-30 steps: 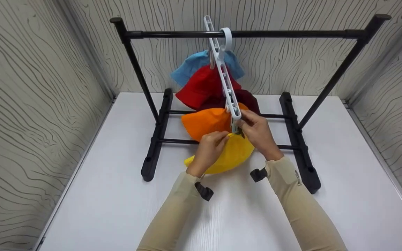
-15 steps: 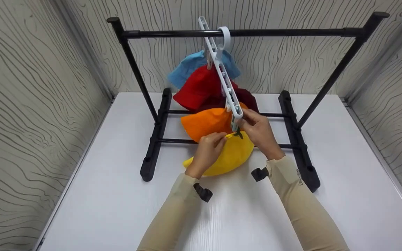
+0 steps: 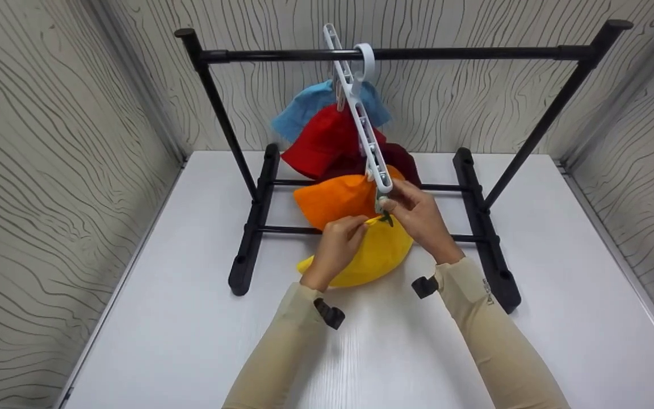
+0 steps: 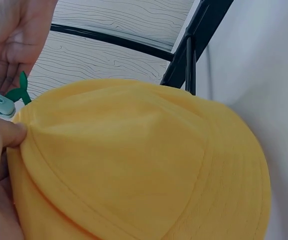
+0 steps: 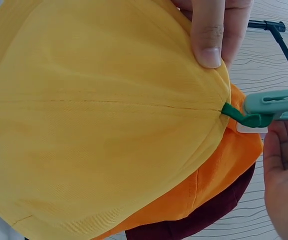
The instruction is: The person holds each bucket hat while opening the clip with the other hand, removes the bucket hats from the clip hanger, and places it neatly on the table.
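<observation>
My left hand [image 3: 336, 245] pinches the top of a yellow hat [image 3: 377, 258] between thumb and fingers. A green sprout-shaped tab [image 5: 253, 120] sticks out from the hat's crown. Just beyond the tab, a pale green clip [image 5: 271, 102] hangs at the near end of a white hanger [image 3: 365, 125]. My right hand [image 3: 422, 222] pinches this clip, the thumb on its near side and the fingers behind. In the right wrist view the clip's tip overlaps the green tab. Behind the yellow hat hangs an orange hat [image 3: 332, 199].
The hanger hooks over the bar [image 3: 463, 54] of a black rack standing on a white table [image 3: 162, 318]. Farther back along it hang dark red [image 3: 402, 162], red [image 3: 324, 142] and light blue [image 3: 304, 111] hats. Patterned walls [image 3: 54, 170] enclose the table.
The yellow hat's crown has come down slightly from the clip, showing more of the green tab. My right thumb has shifted onto the clip's near side. The hanger has swung slightly left.
</observation>
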Available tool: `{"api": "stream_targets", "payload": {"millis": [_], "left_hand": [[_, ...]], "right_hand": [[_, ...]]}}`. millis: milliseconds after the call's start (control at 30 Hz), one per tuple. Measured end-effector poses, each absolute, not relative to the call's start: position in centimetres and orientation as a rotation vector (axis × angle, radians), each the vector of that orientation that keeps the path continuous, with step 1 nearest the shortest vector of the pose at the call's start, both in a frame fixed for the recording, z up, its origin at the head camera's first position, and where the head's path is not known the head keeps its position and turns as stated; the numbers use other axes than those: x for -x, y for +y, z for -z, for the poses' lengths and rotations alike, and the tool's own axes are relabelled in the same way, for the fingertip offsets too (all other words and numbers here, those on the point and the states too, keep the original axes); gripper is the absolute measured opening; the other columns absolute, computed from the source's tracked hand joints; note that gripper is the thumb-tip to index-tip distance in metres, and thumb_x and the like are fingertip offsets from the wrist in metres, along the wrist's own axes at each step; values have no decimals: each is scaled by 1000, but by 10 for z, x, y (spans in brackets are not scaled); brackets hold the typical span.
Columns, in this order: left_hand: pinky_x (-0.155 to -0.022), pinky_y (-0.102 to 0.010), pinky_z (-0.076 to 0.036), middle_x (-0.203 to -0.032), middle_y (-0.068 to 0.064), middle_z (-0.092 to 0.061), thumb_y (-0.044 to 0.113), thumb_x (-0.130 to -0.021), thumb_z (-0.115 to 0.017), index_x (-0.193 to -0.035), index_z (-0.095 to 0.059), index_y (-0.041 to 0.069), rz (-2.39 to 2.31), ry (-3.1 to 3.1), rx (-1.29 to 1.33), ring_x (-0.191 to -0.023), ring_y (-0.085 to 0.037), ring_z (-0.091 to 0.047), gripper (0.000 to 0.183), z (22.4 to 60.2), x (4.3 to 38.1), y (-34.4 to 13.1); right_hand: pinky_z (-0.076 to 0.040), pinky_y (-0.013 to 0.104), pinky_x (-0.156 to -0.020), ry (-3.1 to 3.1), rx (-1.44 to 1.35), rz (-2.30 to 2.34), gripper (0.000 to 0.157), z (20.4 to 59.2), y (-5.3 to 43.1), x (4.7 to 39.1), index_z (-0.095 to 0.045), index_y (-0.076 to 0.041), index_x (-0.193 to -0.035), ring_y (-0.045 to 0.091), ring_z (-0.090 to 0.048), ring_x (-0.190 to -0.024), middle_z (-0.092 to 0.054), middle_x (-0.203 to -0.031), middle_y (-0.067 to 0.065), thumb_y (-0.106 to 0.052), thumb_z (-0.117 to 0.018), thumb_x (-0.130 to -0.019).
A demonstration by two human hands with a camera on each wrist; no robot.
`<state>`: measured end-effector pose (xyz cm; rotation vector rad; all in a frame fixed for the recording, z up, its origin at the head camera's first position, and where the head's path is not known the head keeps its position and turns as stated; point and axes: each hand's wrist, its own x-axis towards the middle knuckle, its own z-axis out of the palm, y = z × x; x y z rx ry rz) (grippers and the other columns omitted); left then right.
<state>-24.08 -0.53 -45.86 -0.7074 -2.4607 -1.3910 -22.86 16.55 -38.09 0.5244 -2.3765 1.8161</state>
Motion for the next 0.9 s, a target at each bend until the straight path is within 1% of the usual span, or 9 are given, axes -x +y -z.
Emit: {"api": "stream_targets", "payload": {"millis": [200, 433, 567, 700, 900], "left_hand": [[-80, -14, -46, -96, -1, -67, 17, -88, -56, -108, -66, 6, 1403, -2468, 716, -83, -7, -60, 25, 459, 241, -7], [-79, -15, -47, -94, -1, -68, 16, -89, -56, -104, -67, 6, 1349, -2447, 727, -83, -7, -60, 22, 459, 240, -9], [-79, -15, -47, -94, -2, -68, 16, -88, -57, -103, -67, 5, 1318, -2453, 721, -83, -8, -61, 21, 459, 239, -11], [-80, -15, -47, -96, -1, -67, 16, -88, -57, -106, -67, 6, 1344, -2481, 704, -85, -7, -60, 23, 458, 238, -13], [-80, -15, -47, -97, -2, -67, 16, -88, -57, -106, -67, 5, 1386, -2491, 691, -85, -7, -61, 23, 459, 238, -17]], "right_hand": [[-44, 20, -89, -2328, -553, -1868, 44, 384, 167, 229, -50, -2, -128, 19, -55, -102, -54, -118, 11, -10, -60, -85], [-43, 21, -90, -2273, -559, -1965, 45, 391, 172, 233, -50, -3, -128, 28, -52, -109, -52, -120, 10, -9, -61, -85], [-45, 22, -88, -2254, -561, -2000, 45, 400, 177, 238, -51, -8, -128, 26, -52, -111, -52, -121, 8, -13, -61, -85], [-45, 24, -88, -2262, -556, -1991, 48, 407, 181, 241, -48, -11, -130, 23, -52, -112, -51, -124, 8, -18, -62, -84], [-43, 22, -90, -2266, -524, -1995, 52, 408, 184, 240, -46, -14, -133, 21, -50, -115, -49, -128, 8, -22, -62, -85]]}}
